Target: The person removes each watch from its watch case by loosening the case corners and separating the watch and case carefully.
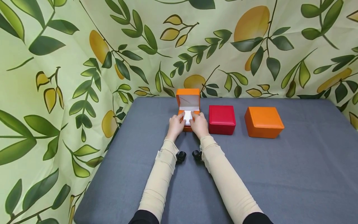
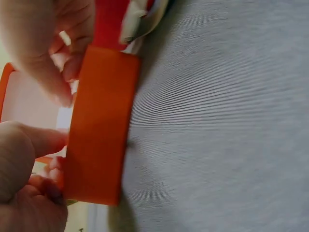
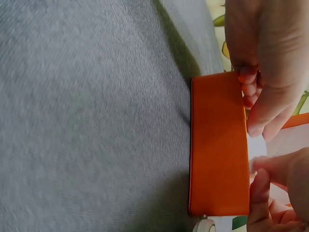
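Note:
An orange hinged box (image 1: 188, 129) stands on the table with its lid (image 1: 188, 92) raised toward the back, its inside pale. A white cushion (image 1: 188, 117) sits within the box's opening. At its left edge my left hand (image 1: 175, 125) pinches the cushion with bent fingers; my right hand (image 1: 199, 125) does likewise from the right edge. Both thumbs point inward over the white surface. In the right wrist view the box's plain front wall (image 3: 219, 145) faces the camera, hiding the cushion's lower part. A silver, watch-like object (image 2: 140, 21) shows beside the box's right side.
A closed red box (image 1: 222, 119) stands just right of my right hand. Farther right is another orange box (image 1: 264, 122), lid down. All rest on a grey cloth-covered table (image 1: 279, 180); a leaf-patterned curtain (image 1: 156, 56) rises behind. Black cameras (image 1: 181, 156) hang under both wrists.

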Available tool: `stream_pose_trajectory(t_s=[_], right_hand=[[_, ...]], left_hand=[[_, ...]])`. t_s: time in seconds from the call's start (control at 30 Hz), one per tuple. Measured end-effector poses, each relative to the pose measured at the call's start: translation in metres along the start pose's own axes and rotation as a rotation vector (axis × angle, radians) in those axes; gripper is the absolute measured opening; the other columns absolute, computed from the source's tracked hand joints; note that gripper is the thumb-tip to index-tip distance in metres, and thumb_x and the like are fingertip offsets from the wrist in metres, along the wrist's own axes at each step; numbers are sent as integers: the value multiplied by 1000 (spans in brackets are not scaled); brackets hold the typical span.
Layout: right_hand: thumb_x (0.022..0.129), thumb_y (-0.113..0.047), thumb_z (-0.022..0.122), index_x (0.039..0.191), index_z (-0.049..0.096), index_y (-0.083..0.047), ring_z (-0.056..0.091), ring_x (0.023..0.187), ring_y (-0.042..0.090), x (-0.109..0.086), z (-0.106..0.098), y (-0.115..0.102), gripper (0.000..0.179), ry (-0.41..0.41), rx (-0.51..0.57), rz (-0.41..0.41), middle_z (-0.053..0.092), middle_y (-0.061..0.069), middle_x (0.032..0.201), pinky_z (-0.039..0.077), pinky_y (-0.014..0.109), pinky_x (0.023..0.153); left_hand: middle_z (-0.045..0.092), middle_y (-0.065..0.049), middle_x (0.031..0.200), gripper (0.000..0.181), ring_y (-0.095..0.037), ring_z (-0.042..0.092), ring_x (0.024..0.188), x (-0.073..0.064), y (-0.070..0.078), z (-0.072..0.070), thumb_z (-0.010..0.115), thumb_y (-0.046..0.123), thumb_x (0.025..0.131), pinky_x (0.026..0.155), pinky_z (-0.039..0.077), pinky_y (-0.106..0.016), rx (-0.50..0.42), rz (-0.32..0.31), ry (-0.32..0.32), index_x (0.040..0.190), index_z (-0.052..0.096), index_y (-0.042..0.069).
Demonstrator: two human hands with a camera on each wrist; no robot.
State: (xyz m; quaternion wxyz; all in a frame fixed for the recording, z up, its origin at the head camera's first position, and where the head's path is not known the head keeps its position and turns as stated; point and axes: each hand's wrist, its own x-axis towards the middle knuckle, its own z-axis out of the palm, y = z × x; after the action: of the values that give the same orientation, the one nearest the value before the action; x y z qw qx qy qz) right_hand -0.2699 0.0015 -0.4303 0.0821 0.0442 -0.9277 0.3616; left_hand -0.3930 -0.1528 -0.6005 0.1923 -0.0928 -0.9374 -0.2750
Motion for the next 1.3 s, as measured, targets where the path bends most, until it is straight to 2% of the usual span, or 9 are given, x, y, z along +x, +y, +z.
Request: stream_pose_trajectory(t_s=[0.1,0.2,0.27,0.5,0.6,0.73,0.9,1.07,1.3], right_hand=[[90,-10,56,119,62,1,58,95,39,0,-2,-1,32,-7,-23,2,56,26,106,50,46,84],[90,-9,56,110,65,5,59,92,39,-1,0,-1,26,18,-69,-15,56,26,101,51,45,83],[89,-9,57,110,65,5,60,88,40,-1,1,-1,26,40,-89,-31,56,26,98,51,46,80],[89,-8,57,113,65,1,58,89,40,-2,0,1,27,36,-117,-60,57,26,99,51,46,79],[89,-7,56,112,66,1,58,89,40,-2,-1,1,26,29,-131,-66,58,27,99,51,46,79],[89,-6,53,113,64,2,58,86,42,-3,-1,0,28,13,-155,-80,56,29,100,50,48,78],[90,-7,52,117,61,4,57,85,42,-6,-1,0,31,-7,-169,-78,54,29,104,47,48,80],[90,-8,53,119,60,4,54,94,42,-8,-4,-1,33,-58,-79,-47,57,28,106,45,47,85],[91,-15,52,124,56,1,56,98,38,-9,-9,-8,37,-112,50,12,49,25,116,48,45,87]], left_hand=[[67,-8,94,42,-25,54,89,3,11,-10,53,37,91,79,31,-34,40,-39,-103,133,51,32],[66,-13,113,38,-27,55,97,-16,89,-92,50,28,93,82,31,-33,48,-71,-175,126,60,13],[67,-11,111,39,-24,54,93,-12,72,-73,47,34,93,83,30,-35,68,-46,-147,126,60,17],[66,-22,108,34,-35,56,93,-33,128,-124,55,12,89,81,34,-42,-17,-74,-134,120,62,1],[65,-23,107,33,-36,55,92,-34,131,-124,54,10,89,81,33,-42,17,-63,-132,120,62,1],[65,-18,110,35,-30,54,94,-24,106,-99,50,20,93,82,32,-38,55,-59,-166,125,60,10],[61,-23,117,38,-36,52,100,-26,131,-124,51,12,91,86,32,-42,-3,-148,-252,128,56,3],[61,-25,109,38,-35,48,93,-38,152,-143,48,10,92,84,31,-39,-2,-147,-206,129,54,0],[51,-21,102,38,-32,43,93,-45,154,-141,57,13,88,81,35,-38,-123,-222,-86,125,58,2]])
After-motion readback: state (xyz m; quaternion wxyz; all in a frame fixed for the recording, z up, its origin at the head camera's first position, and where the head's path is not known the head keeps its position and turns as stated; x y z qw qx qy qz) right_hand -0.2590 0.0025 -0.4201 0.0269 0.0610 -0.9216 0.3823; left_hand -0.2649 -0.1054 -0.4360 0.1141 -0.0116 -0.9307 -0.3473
